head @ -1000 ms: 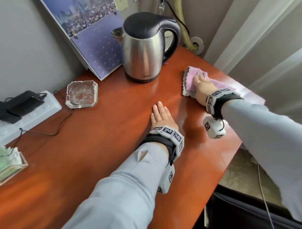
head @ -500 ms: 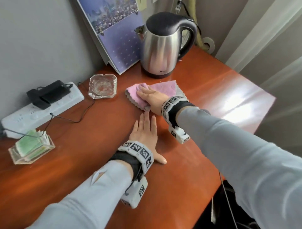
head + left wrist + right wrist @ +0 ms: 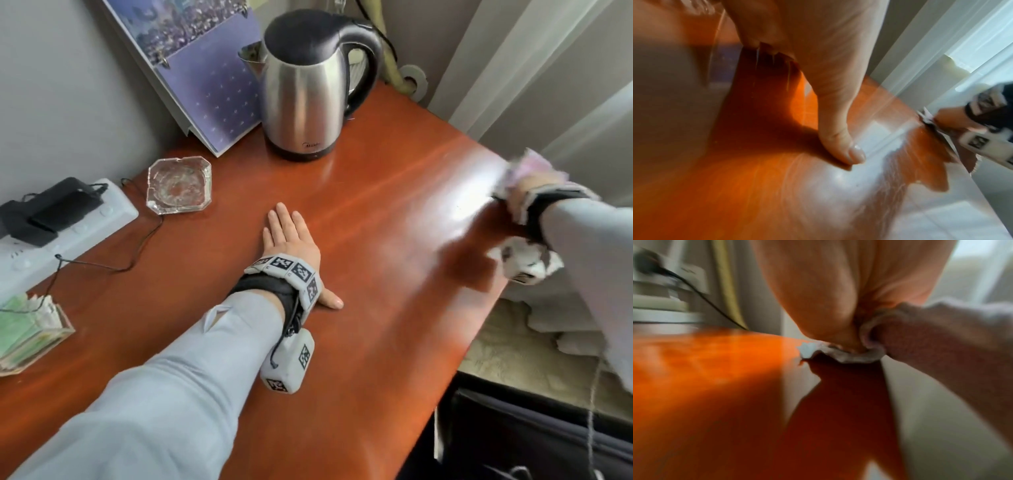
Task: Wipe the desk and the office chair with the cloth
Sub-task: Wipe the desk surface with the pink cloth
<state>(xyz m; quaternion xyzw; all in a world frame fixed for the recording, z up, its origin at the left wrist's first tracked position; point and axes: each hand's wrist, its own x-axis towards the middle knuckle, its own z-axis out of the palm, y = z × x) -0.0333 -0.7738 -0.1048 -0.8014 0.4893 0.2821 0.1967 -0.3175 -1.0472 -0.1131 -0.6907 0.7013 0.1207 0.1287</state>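
The left forearm, in a pale grey sleeve (image 3: 164,383), enters from the lower left of the head view. The left hand (image 3: 291,240) lies palm-down at frame centre on the glossy orange-brown surface (image 3: 376,308); its fingers (image 3: 281,219) are straight and close together, and the thumb (image 3: 840,138) is splayed sideways with its tip pressed to the wood.

At the right edge of the frame, the right hand (image 3: 524,195) is motion-blurred at the surface's right-hand edge. It grips the pink cloth (image 3: 527,168); in the right wrist view the thumb pins a bunched, pale-edged fold of the cloth (image 3: 840,353) against the desk edge, while the rest trails off to the right. The other fingers of this hand are hidden.

At the left edge of the frame sit a clear holder of green paper (image 3: 24,329) and a white power strip (image 3: 61,236) carrying a black adapter. Beyond the left hand stands a glass ashtray (image 3: 178,185). At the top of the frame, a steel kettle (image 3: 308,92) stands beside a leaning calendar (image 3: 209,72).
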